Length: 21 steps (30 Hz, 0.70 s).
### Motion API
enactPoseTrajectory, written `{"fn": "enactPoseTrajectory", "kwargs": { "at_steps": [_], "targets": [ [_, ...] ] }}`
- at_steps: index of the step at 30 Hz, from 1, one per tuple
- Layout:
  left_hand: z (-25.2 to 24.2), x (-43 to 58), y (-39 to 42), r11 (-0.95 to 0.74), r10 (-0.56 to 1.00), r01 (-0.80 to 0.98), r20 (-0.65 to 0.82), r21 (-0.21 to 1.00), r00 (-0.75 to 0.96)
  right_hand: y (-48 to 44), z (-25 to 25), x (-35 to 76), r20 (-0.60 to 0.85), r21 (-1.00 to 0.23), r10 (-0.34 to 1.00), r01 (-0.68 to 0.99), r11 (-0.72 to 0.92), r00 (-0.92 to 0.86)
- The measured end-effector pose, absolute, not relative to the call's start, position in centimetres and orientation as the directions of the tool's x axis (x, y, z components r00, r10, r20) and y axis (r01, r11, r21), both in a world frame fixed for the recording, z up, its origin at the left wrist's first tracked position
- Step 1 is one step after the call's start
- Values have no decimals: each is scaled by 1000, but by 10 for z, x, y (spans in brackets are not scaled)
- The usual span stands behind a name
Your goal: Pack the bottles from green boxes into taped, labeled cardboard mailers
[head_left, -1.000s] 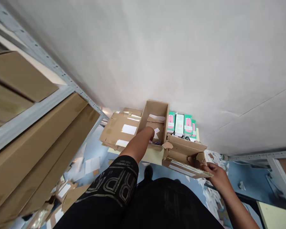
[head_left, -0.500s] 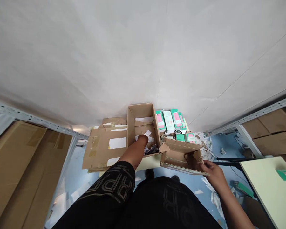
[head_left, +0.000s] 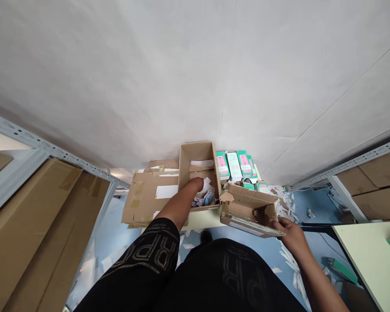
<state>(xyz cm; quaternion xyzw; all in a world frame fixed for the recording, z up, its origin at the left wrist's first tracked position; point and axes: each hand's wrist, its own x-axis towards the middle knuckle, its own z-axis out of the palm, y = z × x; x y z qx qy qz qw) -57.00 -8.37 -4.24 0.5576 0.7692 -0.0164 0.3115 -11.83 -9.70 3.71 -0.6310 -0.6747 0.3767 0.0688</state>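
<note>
My left hand (head_left: pixel 196 185) reaches down into a tall open cardboard box (head_left: pixel 196 151) that stands against the wall. Its fingers are hidden below the wrist, so I cannot see what they touch. Crumpled printed papers (head_left: pixel 208 199) lie at the bottom of that box, near the hand. With my right hand (head_left: pixel 290 234) I grip a smaller, torn-edged cardboard box (head_left: pixel 243 227) by its right end. This smaller box is tilted with its open side up, and its inside looks bare.
Green and pink product boxes (head_left: pixel 243 164) stand right of the tall box. Flattened cardboard (head_left: pixel 141 190) lies on its left. Metal shelving with cartons (head_left: pixel 35 225) flanks both sides. Paper scraps litter the blue floor (head_left: pixel 266 255), and a pale table (head_left: pixel 367 255) is at lower right.
The view has shifted slightly, moving the boxes a little to the right in the picture. More crumpled paper shows beside my left hand. My right hand keeps its grip on the smaller box.
</note>
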Motion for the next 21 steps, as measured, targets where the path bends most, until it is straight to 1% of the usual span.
{"fn": "enactPoseTrajectory", "kwargs": {
  "at_steps": [2,3,7,9,10,12,13,14,16,18,21],
  "targets": [
    [-32,-572,-83,403,841,871,-490,280,-231,-96,37,-119,-371,-600,905,798,-61,-209],
    [-26,-572,-83,411,848,869,-467,277,-252,-96,38,-120,-364,-602,907,797,-55,-212],
    [11,-576,-87,409,893,858,-327,311,-308,-96,42,-122,-344,-590,921,805,-59,-185],
    [35,-573,-95,374,926,833,-219,409,-308,-97,44,-122,-354,-581,922,810,-84,-158],
    [48,-570,-100,321,946,791,-134,521,-295,-98,44,-122,-361,-578,921,810,-98,-146],
    [73,-556,-115,172,963,642,10,747,-269,-100,43,-123,-369,-573,921,811,-120,-124],
    [85,-546,-122,97,968,557,52,825,-246,-101,42,-123,-364,-572,924,811,-122,-118],
    [96,-534,-129,33,972,484,84,875,-218,-103,41,-123,-356,-572,927,812,-119,-115],
    [112,-507,-140,-79,986,411,133,908,-104,-107,41,-125,-332,-573,936,813,-104,-115],
    [121,-481,-146,-153,988,444,133,883,76,-112,44,-127,-307,-575,945,814,-86,-117],
    [117,-448,-143,-266,956,530,147,805,256,-121,52,-128,-272,-573,956,817,-70,-109]
  ]
}}
